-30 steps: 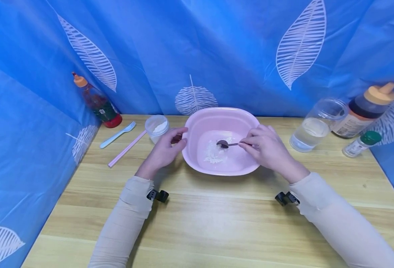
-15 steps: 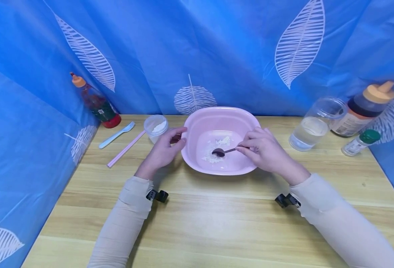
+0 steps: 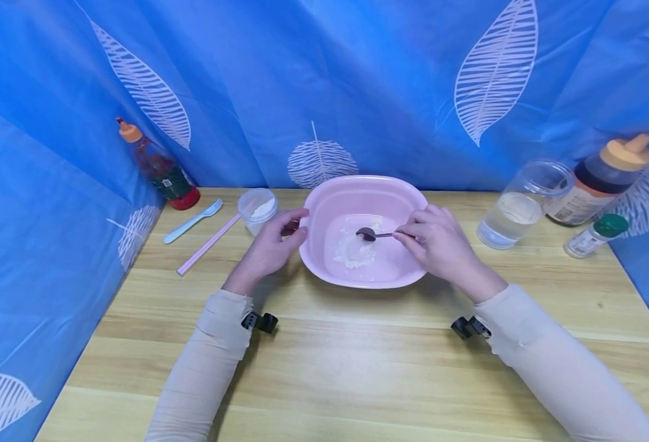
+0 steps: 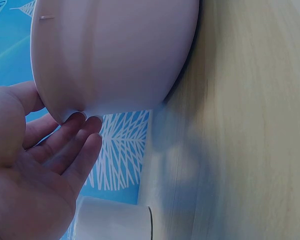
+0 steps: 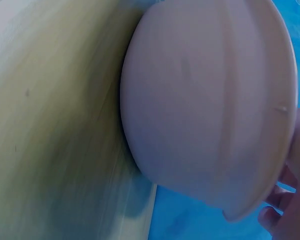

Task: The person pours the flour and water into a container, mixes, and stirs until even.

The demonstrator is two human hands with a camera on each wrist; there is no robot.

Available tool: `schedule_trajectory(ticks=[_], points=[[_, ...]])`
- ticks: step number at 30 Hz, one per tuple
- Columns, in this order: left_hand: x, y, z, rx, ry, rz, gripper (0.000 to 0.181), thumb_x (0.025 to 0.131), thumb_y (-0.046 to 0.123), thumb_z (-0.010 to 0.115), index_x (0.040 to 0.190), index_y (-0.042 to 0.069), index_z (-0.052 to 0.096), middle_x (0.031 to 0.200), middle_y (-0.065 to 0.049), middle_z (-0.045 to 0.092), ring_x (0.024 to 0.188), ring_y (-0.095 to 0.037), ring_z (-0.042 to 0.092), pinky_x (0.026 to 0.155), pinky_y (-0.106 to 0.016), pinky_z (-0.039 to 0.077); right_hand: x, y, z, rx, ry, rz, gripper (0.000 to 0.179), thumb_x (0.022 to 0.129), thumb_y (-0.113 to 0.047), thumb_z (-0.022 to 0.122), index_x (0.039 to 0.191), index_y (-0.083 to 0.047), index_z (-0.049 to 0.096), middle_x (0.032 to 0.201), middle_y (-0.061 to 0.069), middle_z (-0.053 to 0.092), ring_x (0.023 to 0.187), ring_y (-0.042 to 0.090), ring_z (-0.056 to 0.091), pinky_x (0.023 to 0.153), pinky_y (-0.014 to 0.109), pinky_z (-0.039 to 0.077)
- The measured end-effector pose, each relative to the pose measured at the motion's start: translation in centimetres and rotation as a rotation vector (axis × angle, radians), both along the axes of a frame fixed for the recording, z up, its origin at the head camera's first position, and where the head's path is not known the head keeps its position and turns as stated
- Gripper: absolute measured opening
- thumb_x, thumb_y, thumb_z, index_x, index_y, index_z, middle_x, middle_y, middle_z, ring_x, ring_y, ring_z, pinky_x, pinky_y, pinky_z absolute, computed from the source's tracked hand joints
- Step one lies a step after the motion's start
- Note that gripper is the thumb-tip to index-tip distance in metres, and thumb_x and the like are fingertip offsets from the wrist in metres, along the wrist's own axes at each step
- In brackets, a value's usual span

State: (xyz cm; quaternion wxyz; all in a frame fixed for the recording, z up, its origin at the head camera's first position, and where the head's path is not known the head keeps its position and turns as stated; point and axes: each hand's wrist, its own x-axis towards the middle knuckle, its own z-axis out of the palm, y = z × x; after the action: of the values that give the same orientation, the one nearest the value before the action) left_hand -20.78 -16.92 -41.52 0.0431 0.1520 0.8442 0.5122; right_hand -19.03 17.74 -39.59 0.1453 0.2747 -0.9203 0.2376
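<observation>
Two sleeves reach across one wooden surface [image 3: 330, 368] toward one bowl [image 3: 363, 284]. At the bowl's left edge, the left hand [image 3: 272, 248] grips the rim, thumb and fingers on either side; over its right edge, the right hand [image 3: 435, 242] pinches one spoon [image 3: 366, 234]. The bowl, pink, glossy and rounded at the corners, sits upright and holds loose white powder [image 3: 352, 256]; the spoon, small and dark brown, has its head inside the bowl, above the powder. Left of the bowl are one pink stick [image 3: 208, 244], one pale blue fork [image 3: 193, 222], one clear tub [image 3: 254, 227] with white powder and, farthest left, one red bottle [image 3: 164, 169]. Right of it stand one green-capped jar [image 3: 585, 240], one glass [image 3: 503, 224] part-filled with clear liquid and one dark bottle [image 3: 584, 193]. Behind the bowl hangs blue leaf-patterned cloth [image 3: 368, 92].
</observation>
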Motion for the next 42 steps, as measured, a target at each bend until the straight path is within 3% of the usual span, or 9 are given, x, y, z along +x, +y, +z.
schedule_trajectory(ticks=[11, 23, 28, 37, 42], points=[[-0.1, 0.0, 0.2, -0.011, 0.005, 0.001, 0.047, 0.109, 0.012, 0.059, 0.154, 0.000, 0.056, 0.148, -0.022, 0.061, 0.132, -0.040, 0.063, 0.118, -0.054, 0.051, 0.4, 1.3, 0.8, 0.006, 0.048, 0.013, 0.005, 0.094, -0.009, 0.081, 0.093, -0.005, 0.085, 0.086, 0.006, 0.073, 0.086, 0.028, 0.054, 0.082, 0.045, 0.039], [-0.1, 0.1, 0.1, -0.011, 0.009, 0.003, 0.047, 0.108, 0.012, 0.060, 0.153, -0.001, 0.056, 0.146, -0.022, 0.062, 0.130, -0.039, 0.064, 0.116, -0.053, 0.052, 0.5, 0.4, 0.3, -0.085, -0.083, 0.094, 0.008, 0.095, -0.008, 0.080, 0.100, -0.007, 0.086, 0.086, 0.003, 0.073, 0.093, 0.023, 0.055, 0.093, 0.046, 0.037], [0.0, 0.1, 0.1, -0.010, 0.002, 0.004, 0.046, 0.109, 0.011, 0.060, 0.153, -0.001, 0.056, 0.146, -0.021, 0.062, 0.130, -0.039, 0.063, 0.115, -0.054, 0.053, 0.2, -0.2, 0.2, -0.087, -0.119, 0.087, 0.009, 0.096, -0.010, 0.080, 0.101, -0.008, 0.087, 0.086, 0.003, 0.072, 0.091, 0.023, 0.053, 0.092, 0.045, 0.038], [0.1, 0.1, 0.1, -0.008, 0.011, -0.004, 0.047, 0.109, 0.011, 0.059, 0.154, -0.001, 0.055, 0.146, -0.023, 0.062, 0.129, -0.039, 0.063, 0.115, -0.054, 0.052, 0.0, 0.4, 0.7, 0.018, -0.042, -0.010, 0.010, 0.097, -0.014, 0.079, 0.098, -0.006, 0.086, 0.088, 0.007, 0.074, 0.093, 0.029, 0.057, 0.091, 0.048, 0.042], [0.2, 0.1, 0.2, -0.011, 0.018, -0.002, 0.047, 0.108, 0.010, 0.059, 0.154, -0.002, 0.055, 0.146, -0.023, 0.062, 0.129, -0.039, 0.063, 0.115, -0.054, 0.052, 0.2, 1.3, 1.1, 0.045, 0.008, -0.003, 0.008, 0.096, -0.011, 0.080, 0.097, -0.006, 0.086, 0.086, 0.007, 0.073, 0.088, 0.029, 0.055, 0.084, 0.046, 0.040]])
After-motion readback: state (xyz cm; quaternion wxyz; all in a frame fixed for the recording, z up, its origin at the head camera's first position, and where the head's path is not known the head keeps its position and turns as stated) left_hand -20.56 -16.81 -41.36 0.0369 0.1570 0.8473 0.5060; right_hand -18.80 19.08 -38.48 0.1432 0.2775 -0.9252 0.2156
